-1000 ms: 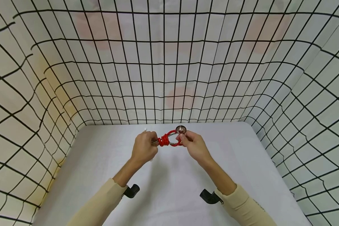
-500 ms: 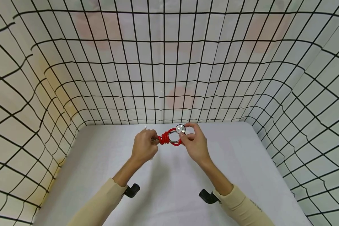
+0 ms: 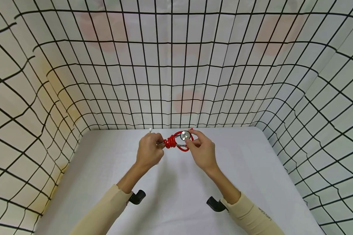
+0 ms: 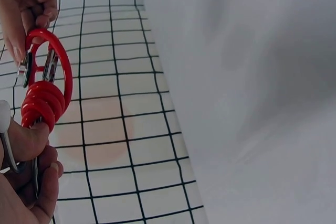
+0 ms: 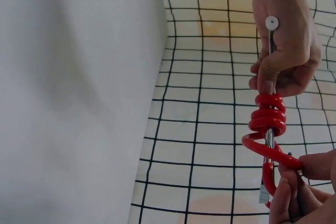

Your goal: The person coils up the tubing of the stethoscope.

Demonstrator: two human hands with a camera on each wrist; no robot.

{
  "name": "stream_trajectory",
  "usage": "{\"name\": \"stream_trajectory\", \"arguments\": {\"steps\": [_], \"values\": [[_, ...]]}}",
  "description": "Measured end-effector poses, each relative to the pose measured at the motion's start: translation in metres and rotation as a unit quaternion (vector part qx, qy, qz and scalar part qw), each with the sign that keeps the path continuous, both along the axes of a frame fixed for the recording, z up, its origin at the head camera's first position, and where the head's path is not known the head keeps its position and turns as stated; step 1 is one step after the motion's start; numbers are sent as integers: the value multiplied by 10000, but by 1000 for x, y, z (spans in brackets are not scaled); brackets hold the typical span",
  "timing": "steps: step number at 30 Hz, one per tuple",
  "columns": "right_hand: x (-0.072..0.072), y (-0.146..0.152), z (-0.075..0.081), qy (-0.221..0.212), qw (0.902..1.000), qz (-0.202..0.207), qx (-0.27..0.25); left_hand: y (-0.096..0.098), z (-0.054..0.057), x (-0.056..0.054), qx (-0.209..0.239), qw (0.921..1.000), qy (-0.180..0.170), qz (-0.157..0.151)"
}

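A stethoscope with red tubing [image 3: 171, 141] is held up over the white table, its tube wound in several tight coils round the metal ear tubes. My left hand [image 3: 149, 149] grips the metal ear tubes just beyond the coils. One white ear tip [image 5: 271, 23] sticks out past that hand in the right wrist view. At the other end, my right hand [image 3: 204, 150] pinches the round silver chestpiece [image 3: 185, 135] between thumb and fingers. The chestpiece overlaps the open red loop [image 4: 65, 69] in the head view. My right fingertips also touch the tubing in the right wrist view.
A white-covered table [image 3: 182, 195] lies below both hands. Black grid netting [image 3: 170, 81] over pale walls rises at the back and both sides. A black camera mount sits on each wrist, the left mount [image 3: 137, 197] and the right mount [image 3: 216, 204].
The chestpiece has turned from a dark, tilted look to its bright silver face and shifted slightly left over the loop. My right index finger has reached out along its edge. The left hand barely moved.
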State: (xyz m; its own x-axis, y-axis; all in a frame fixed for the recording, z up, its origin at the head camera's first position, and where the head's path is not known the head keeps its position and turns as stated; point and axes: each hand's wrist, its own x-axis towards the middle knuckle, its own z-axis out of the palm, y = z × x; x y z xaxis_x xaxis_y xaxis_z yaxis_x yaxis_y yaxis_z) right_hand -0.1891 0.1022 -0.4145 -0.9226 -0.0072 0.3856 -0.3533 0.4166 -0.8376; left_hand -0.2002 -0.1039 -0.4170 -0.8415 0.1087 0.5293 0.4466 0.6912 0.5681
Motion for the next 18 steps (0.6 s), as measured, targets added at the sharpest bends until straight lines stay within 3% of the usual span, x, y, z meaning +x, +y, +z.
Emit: {"name": "stream_trajectory", "arguments": {"steps": [6, 11, 18], "values": [[-1, 2, 0, -732, 9971, 137, -134, 0, 0, 1, 2, 10000, 69, -39], [-1, 2, 2, -1300, 9911, -21, -282, 1, 1, 1, -79, 9999, 144, -47], [-3, 3, 3, -1139, 9930, -145, -291, 3, 1, 1, -43, 9997, 253, -23]]}}
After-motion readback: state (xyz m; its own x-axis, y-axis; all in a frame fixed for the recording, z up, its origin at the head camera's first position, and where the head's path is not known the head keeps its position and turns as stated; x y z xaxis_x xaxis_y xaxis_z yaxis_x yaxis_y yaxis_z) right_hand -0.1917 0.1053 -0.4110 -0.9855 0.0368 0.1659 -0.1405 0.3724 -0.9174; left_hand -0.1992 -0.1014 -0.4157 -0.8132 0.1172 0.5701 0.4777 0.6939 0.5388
